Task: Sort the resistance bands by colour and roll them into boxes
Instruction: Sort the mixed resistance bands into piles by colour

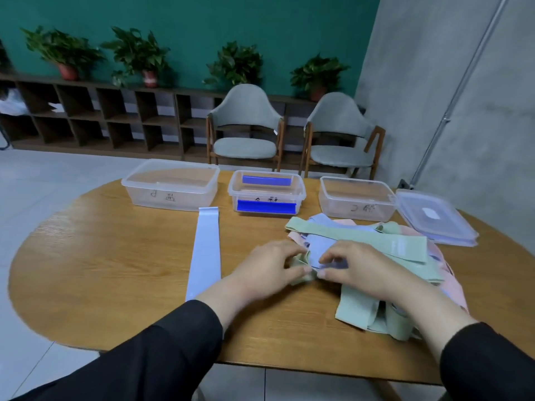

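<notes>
I'm sitting in what looks like an office lounge or meeting corner. A teal wall (188, 21) rises behind low cubby shelves (95, 117) topped with potted plants (136, 57), and two grey chairs (246, 125) face my round wooden table (115, 256) on a tiled floor (43, 172).

Head view, looking down, close over table (115, 256).

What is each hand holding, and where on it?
Both the left hand and right hand pinch the near end of a green band.
</notes>
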Demonstrator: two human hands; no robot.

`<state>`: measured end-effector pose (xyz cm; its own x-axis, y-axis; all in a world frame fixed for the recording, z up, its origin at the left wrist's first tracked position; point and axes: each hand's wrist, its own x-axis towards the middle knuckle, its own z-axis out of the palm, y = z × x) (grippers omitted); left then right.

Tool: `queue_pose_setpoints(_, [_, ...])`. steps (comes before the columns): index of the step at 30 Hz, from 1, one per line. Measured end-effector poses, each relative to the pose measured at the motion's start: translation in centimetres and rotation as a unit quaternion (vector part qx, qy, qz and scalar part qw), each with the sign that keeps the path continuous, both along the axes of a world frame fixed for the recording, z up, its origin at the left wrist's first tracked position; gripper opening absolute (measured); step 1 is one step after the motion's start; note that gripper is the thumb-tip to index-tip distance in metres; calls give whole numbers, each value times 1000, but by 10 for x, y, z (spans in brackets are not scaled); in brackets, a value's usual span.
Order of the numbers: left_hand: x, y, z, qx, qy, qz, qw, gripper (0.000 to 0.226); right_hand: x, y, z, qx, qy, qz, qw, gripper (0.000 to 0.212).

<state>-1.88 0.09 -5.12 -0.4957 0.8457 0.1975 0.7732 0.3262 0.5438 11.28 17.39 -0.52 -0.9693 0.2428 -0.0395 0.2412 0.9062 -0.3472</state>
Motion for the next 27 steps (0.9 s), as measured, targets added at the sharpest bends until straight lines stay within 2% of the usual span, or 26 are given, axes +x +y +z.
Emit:
queue_pose_setpoints(3, [2, -1, -5, -29, 2, 23, 999, 48, 3, -4, -11, 89, -6, 24, 996, 20])
queue_pose_setpoints(5, [3, 1, -4, -13, -28, 43, 999, 46, 3, -5, -12, 97, 30, 23, 995, 11])
queue_pose_setpoints(10, [3, 2, 0, 20, -53, 55, 997, 18, 10, -3, -4, -11, 135, -15, 991, 10])
queue_pose_setpoints(14, [8, 1, 10, 75, -128, 33, 988, 26, 14, -2, 4, -63, 171, -30, 983, 12])
queue_pose_setpoints(16, [10, 3, 17, 87, -136, 28, 986, 29, 15, -1, 7, -144, 195, -33, 970, 16])
queue_pose_setpoints(18, [11, 4, 23, 108, -136, 43, 984, 21, 16, -1, 8, -206, 220, -33, 953, 19])
queue_pose_setpoints(21, [13, 5, 30, 130, -151, 70, 977, 7, 18, -2, 10, -191, 263, -34, 945, 22])
queue_pose_setpoints(27, [22, 10, 67, 207, -193, 72, 956, 11, 20, -8, 30, -255, 317, -52, 912, 21])
